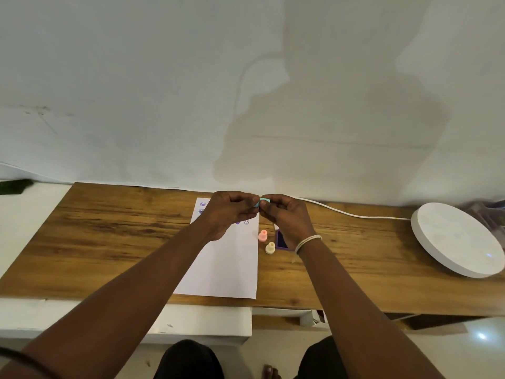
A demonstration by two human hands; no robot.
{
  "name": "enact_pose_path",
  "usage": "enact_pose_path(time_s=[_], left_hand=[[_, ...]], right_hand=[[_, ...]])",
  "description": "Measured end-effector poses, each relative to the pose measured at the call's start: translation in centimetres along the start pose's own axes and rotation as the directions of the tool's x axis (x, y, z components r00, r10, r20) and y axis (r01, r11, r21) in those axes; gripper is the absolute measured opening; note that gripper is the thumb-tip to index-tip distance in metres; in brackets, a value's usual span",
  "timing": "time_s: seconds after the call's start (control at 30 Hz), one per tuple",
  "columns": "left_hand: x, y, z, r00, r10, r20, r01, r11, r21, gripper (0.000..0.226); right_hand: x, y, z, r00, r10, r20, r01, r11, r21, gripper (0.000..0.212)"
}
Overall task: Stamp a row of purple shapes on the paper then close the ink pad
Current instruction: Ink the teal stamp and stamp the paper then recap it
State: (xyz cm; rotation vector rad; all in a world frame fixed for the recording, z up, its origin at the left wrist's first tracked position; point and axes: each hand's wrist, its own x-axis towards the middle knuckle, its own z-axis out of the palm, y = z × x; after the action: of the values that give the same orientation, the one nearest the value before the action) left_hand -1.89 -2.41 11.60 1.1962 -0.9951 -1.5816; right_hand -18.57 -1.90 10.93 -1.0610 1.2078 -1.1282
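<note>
A white sheet of paper lies on the wooden table, with small purple stamped shapes near its far edge. Both hands are raised above the paper's far end. My left hand and my right hand pinch a small teal stamp between their fingertips. A pink stamp and a cream stamp stand upright just right of the paper. The open purple ink pad lies beside them, partly hidden under my right wrist.
A round white disc rests at the table's right end. A white cable runs along the back edge to it. A white wall rises behind. White boxes sit below the table's front edge, and my knees show at the bottom.
</note>
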Motion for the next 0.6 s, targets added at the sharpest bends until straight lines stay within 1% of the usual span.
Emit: enact_pose_path(time_s=[0.03, 0.13, 0.23, 0.3, 0.33, 0.37, 0.4, 0.43, 0.47, 0.5, 0.53, 0.57, 0.6], left_hand=[[0.2, -0.1, 0.0, 1.0, 0.005, 0.003, -0.005, 1.0, -0.005, 0.025], [0.5, -0.6, -0.1, 1.0, -0.018, 0.008, 0.018, 1.0, 0.006, 0.03], [0.4, -0.9, -0.1, 0.998, -0.043, 0.042, 0.041, 0.998, 0.04, 0.029], [0.4, -0.9, 0.0, 0.997, -0.056, 0.058, 0.056, 0.998, 0.002, 0.026], [0.4, -1.0, -0.1, 0.995, -0.077, 0.057, 0.078, 0.997, -0.021, 0.028], [0.5, -1.2, -0.3, 0.993, -0.11, 0.05, 0.111, 0.994, -0.023, 0.033], [0.6, -1.5, -0.6, 0.988, -0.152, 0.036, 0.153, 0.988, -0.004, 0.038], [0.8, -1.9, -1.1, 0.98, -0.196, 0.014, 0.196, 0.98, 0.028, 0.043], [0.9, -2.4, -1.5, 0.973, -0.233, -0.008, 0.233, 0.97, 0.068, 0.046], [1.0, -2.9, -2.1, 0.967, -0.254, -0.031, 0.256, 0.96, 0.114, 0.047], [1.0, -3.5, -2.6, 0.963, -0.263, -0.053, 0.268, 0.95, 0.161, 0.046], [1.0, -4.0, -3.0, 0.963, -0.257, -0.079, 0.268, 0.937, 0.225, 0.047], [1.0, -4.5, -3.3, 0.966, -0.233, -0.11, 0.257, 0.91, 0.325, 0.051]], right_hand=[[0.3, -0.1, -0.1, 1.0, 0.005, 0.011, -0.005, 1.0, 0.005, 0.02], [1.3, -0.5, -0.6, 0.996, 0.017, 0.084, -0.01, 0.997, -0.076, 0.023], [2.5, -0.3, -1.3, 0.984, 0.09, 0.153, -0.079, 0.994, -0.076, 0.024], [3.5, 0.2, -1.8, 0.98, 0.136, 0.143, -0.133, 0.991, -0.031, 0.024], [4.0, 0.5, -2.1, 0.981, 0.154, 0.116, -0.151, 0.988, -0.035, 0.023], [4.4, 1.0, -2.3, 0.984, 0.159, 0.076, -0.152, 0.985, -0.085, 0.023], [4.8, 1.6, -2.6, 0.99, 0.138, 0.024, -0.131, 0.971, -0.199, 0.022], [5.4, 2.4, -3.1, 0.996, 0.091, -0.016, -0.09, 0.928, -0.362, 0.021], [5.9, 3.3, -3.4, 0.999, 0.029, -0.023, -0.037, 0.84, -0.541, 0.019], [6.3, 4.0, -3.7, 1.0, -0.027, -0.002, 0.018, 0.719, -0.694, 0.019], [6.7, 4.6, -3.8, 0.998, -0.062, 0.03, 0.062, 0.606, -0.793, 0.02], [7.1, 5.1, -3.8, 0.995, -0.078, 0.059, 0.092, 0.534, -0.84, 0.021], [7.5, 5.5, -3.7, 0.993, -0.081, 0.081, 0.11, 0.497, -0.861, 0.022]])
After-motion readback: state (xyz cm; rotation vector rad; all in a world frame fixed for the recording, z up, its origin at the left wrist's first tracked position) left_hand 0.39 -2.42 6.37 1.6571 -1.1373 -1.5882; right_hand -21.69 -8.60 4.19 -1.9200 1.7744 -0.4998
